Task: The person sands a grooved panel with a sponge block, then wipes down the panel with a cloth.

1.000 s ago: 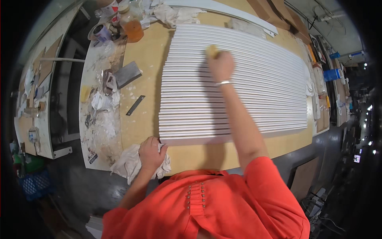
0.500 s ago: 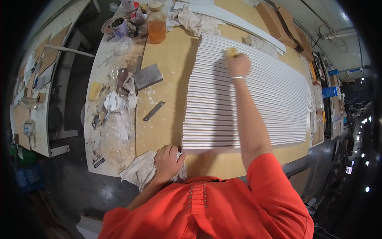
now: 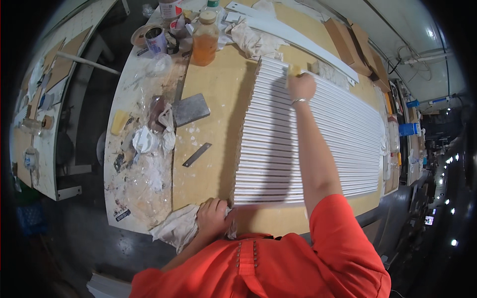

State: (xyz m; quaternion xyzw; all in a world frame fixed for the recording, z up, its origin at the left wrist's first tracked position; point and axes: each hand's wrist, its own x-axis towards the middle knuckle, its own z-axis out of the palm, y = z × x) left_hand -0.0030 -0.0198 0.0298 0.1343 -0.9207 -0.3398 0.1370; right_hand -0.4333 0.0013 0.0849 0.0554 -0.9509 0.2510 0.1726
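A: Where are the hands placed?

B: The left hand [image 3: 214, 216] is pressed on a rag [image 3: 179, 226] at the table [image 3: 213, 99] edge; farther out, a yellow sponge [image 3: 295, 69] is gripped by the right hand [image 3: 301, 86] on the white ribbed panel [image 3: 343, 134].

A: How would the panel handle?

B: It is judged light, stiff, slippery; best taken by its long edges.

Workshop interior. Long tan wooden table [image 3: 218, 94] runs across the middle, its left strip smeared with white filler and plastic sheet. Dark grey concrete floor [image 3: 84, 248] below and left. Second pale bench [image 3: 30, 129] at far left, cluttered with small items; blue crate [image 3: 31, 218] under it. Light ceiling [image 3: 397, 25] at upper right with white conduit pipes [image 3: 422, 57]. Right edge falls dark, with a row of small bright lights [image 3: 447, 159] receding. Brown cardboard pieces [image 3: 348, 37] along the table's far edge.
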